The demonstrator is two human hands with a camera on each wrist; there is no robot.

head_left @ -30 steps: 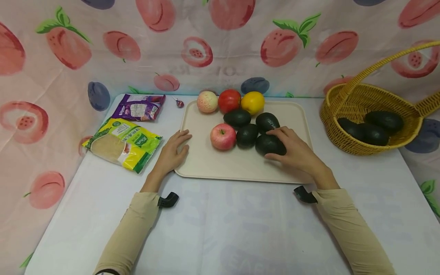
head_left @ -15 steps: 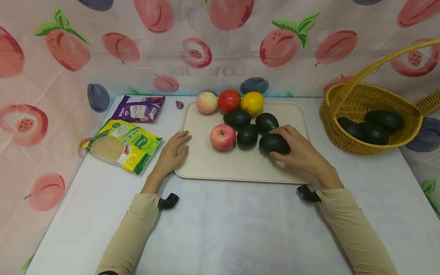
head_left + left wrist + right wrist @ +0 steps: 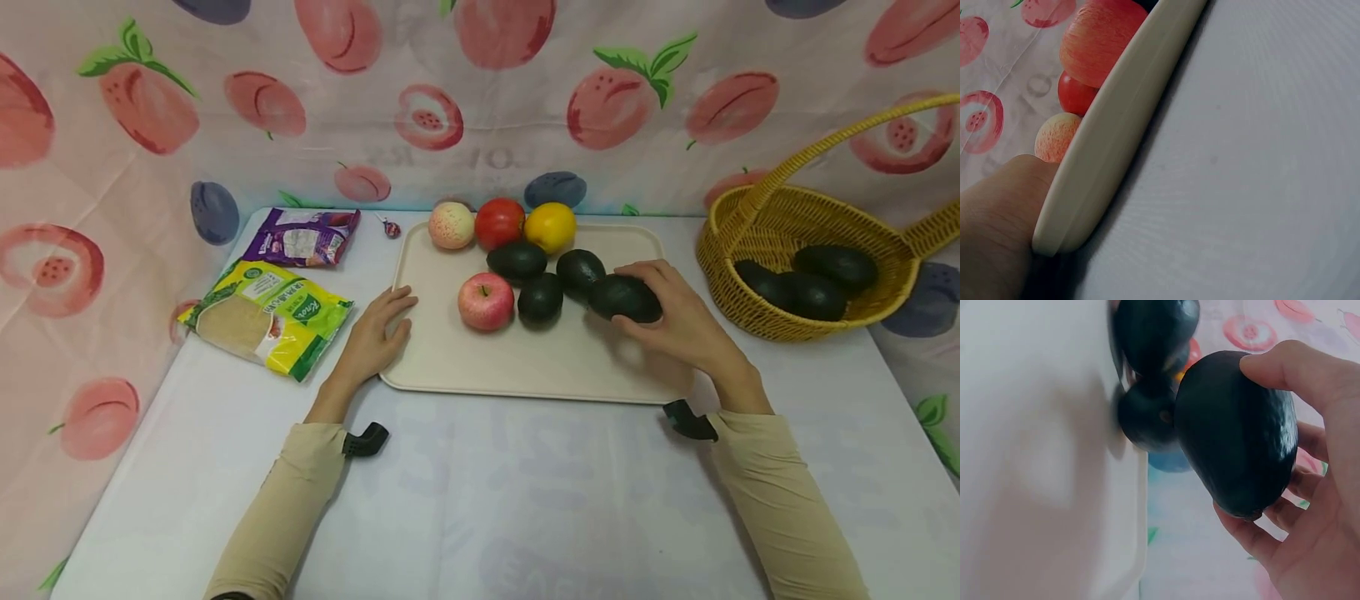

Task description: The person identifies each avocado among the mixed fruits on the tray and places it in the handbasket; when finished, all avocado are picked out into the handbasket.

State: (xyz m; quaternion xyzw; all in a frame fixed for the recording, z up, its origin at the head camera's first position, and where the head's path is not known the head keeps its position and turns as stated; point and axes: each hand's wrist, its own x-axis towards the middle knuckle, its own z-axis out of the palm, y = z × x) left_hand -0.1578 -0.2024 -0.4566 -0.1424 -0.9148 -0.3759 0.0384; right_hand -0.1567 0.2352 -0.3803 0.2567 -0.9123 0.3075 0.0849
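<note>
My right hand [image 3: 678, 325] holds a dark green avocado [image 3: 624, 298] between thumb and fingers. In the right wrist view the held avocado [image 3: 1235, 437] is raised off the cream tray [image 3: 495, 362]. My left hand [image 3: 375, 337] rests at the tray's left edge with its fingers over the rim. Three more avocados lie on the tray: one at the back [image 3: 517, 261], one at the right [image 3: 580, 272] and one in front [image 3: 540, 300]. Left of them sits a pink-red apple [image 3: 486, 302]. Along the back edge are a speckled peach [image 3: 452, 225], a round red fruit [image 3: 500, 223] and a lemon [image 3: 551, 227].
A yellow wicker basket [image 3: 738, 304] with a tall handle stands right of the tray, with three avocados [image 3: 836, 265] inside. At the left lie a yellow-green Knorr bag [image 3: 273, 317], a purple packet [image 3: 307, 237] and a small lollipop [image 3: 392, 227]. A fruit-print cloth hangs behind.
My right hand has lifted the avocado away from the others and moved it to the right and up. The left hand has stayed at the tray's edge.
</note>
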